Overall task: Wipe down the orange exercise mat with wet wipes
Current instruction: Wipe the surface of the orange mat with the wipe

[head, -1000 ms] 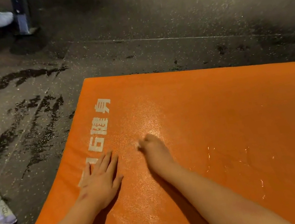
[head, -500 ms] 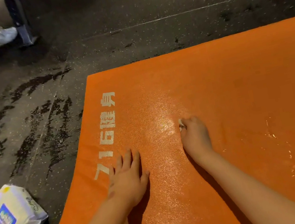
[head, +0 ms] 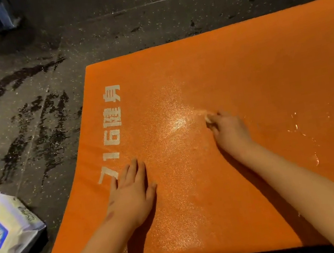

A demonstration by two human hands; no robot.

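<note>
Head view. 1 dark speckled floor (head: 143,19), wet-streaked at left. 1 orange exercise mat (head: 250,63), lying flat on the floor, filling centre and right; white lettering (head: 115,124) along its left edge; glossy wet patch near its middle. 1 white pack of wipes (head: 4,230), blue label, on the floor just left of the mat's near corner. 1 left hand (head: 131,194), fingers straight, palm flat on the mat beside the lettering. 1 right hand (head: 228,131), fingers curled, pressing 1 small white wet wipe (head: 208,119) onto the mat.
</note>
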